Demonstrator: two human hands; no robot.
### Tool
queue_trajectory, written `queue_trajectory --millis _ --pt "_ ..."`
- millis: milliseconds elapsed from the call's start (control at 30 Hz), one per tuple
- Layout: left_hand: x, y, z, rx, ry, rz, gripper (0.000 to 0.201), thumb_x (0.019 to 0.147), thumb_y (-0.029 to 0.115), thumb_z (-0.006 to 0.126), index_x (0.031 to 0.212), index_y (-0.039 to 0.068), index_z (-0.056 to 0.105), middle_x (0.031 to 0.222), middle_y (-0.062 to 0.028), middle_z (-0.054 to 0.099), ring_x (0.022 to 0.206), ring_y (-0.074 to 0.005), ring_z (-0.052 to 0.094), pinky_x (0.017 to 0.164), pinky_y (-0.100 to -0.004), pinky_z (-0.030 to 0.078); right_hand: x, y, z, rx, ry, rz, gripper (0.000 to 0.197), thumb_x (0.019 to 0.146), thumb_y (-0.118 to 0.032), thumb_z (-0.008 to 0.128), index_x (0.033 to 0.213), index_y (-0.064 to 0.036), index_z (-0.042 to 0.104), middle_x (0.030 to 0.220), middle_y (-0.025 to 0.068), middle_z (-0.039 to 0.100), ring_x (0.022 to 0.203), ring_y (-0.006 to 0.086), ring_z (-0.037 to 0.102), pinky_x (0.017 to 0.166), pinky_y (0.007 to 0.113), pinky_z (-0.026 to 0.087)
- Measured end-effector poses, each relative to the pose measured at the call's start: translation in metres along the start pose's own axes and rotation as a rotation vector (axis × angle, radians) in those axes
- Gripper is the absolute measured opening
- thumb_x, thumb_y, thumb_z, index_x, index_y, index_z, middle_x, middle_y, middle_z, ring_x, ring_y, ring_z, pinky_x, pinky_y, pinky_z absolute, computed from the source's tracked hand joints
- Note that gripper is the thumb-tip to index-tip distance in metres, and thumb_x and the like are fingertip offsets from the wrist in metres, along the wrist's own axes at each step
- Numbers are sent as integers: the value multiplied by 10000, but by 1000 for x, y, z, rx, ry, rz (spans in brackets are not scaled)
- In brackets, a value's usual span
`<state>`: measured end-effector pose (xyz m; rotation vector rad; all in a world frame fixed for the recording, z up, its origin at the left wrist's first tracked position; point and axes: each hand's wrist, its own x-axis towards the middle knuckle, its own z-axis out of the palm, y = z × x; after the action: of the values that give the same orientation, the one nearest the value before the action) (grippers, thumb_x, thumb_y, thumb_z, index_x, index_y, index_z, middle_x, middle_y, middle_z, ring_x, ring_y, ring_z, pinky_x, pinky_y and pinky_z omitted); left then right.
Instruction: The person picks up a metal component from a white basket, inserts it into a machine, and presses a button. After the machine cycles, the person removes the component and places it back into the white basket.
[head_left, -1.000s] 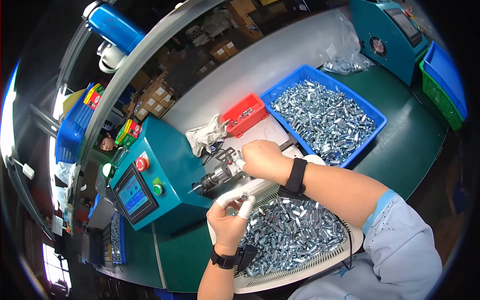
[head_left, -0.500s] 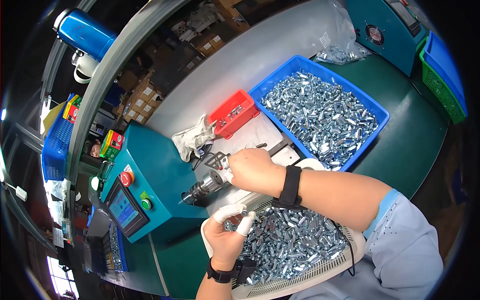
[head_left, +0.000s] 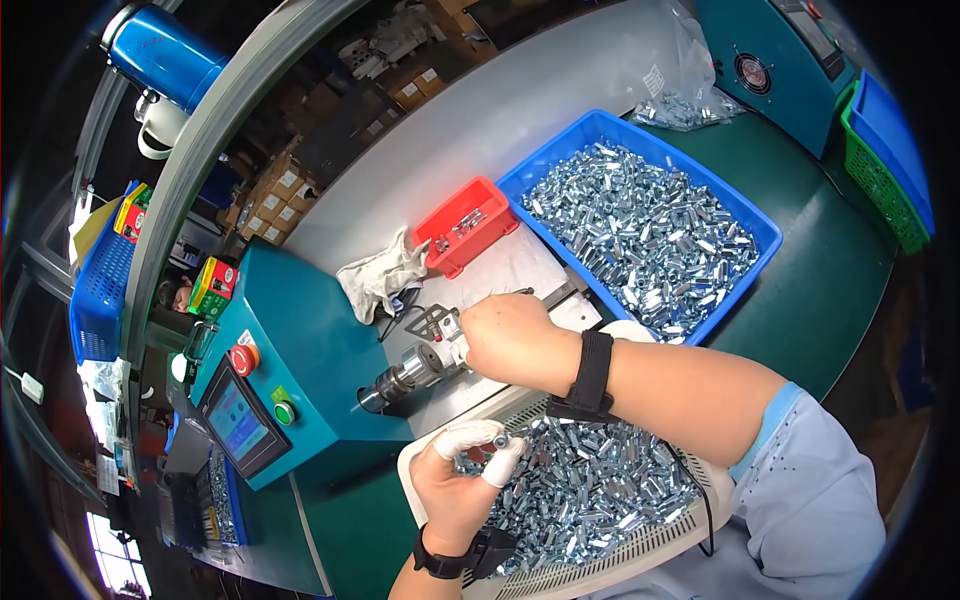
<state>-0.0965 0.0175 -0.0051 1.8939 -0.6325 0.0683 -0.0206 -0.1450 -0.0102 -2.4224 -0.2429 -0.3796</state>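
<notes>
Left hand: A small metal part (head_left: 501, 441) is pinched between white-covered fingertips (head_left: 503, 462) by the left hand (head_left: 450, 495), above the left end of the white tray.
Right hand: The right hand (head_left: 512, 342) is curled at the fixture (head_left: 437, 324), just right of the chuck; its fingertips are largely hidden, so whether anything is gripped cannot be told.
Chuck: The metal chuck (head_left: 408, 374) is mounted on the right side of the teal machine (head_left: 330, 385), pointed toward the right hand.
Machine: A screen (head_left: 238, 424), a red button (head_left: 243, 360) and a green button (head_left: 285, 412) are set in its face, at left.
Tray: The white tray (head_left: 640, 543), placed nearest the wearer, is heaped with loose pieces (head_left: 590, 490).
Bins: More metal pieces are held in a large blue bin (head_left: 738, 292), far right, and a few in a red bin (head_left: 484, 240) to its left.
Glove: A pale glove (head_left: 378, 275) is left crumpled between machine and red bin.
Far side: A clear bag (head_left: 688, 105) of pieces is seen on the green tabletop (head_left: 815, 255), near a second machine (head_left: 765, 45).
</notes>
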Motion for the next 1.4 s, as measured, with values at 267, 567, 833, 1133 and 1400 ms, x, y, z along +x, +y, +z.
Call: queue_trajectory --millis 267,567,833,1133,1400 --pt "1 3 5 96 -102 8 260 615 7 770 785 24 574 788 -69 649 678 -97 577 565 -201 437 0 -1 -2 -4 -66 11 123 613 -105 572 665 -3 618 652 186 607 641 337 618 582 413 488" --pt "1 1 15 147 -157 10 274 599 73 805 748 33 578 756 -48 650 626 -84 575 542 -207 460 0 1 1 12 -32 -5 130 615 -106 575 665 6 616 647 185 604 649 342 617 592 418 488" --pt "-2 -4 21 154 -208 40 286 597 95 812 722 34 562 752 -59 649 606 -100 583 528 -221 474 1 -3 -3 -44 -94 30 112 663 -110 570 687 -48 659 717 138 638 703 289 633 613 379 502" --pt "-2 0 22 150 -205 17 297 602 100 813 716 33 547 748 -58 648 599 -98 572 529 -217 464 -1 0 -1 31 -40 -3 120 606 -88 561 642 13 615 638 194 596 637 353 610 577 427 483" --pt "-2 0 26 100 -210 25 297 608 99 812 707 36 539 736 -65 645 588 -97 567 525 -216 460 0 1 1 26 -55 10 124 609 -88 559 647 13 619 638 202 595 638 356 610 581 425 486"
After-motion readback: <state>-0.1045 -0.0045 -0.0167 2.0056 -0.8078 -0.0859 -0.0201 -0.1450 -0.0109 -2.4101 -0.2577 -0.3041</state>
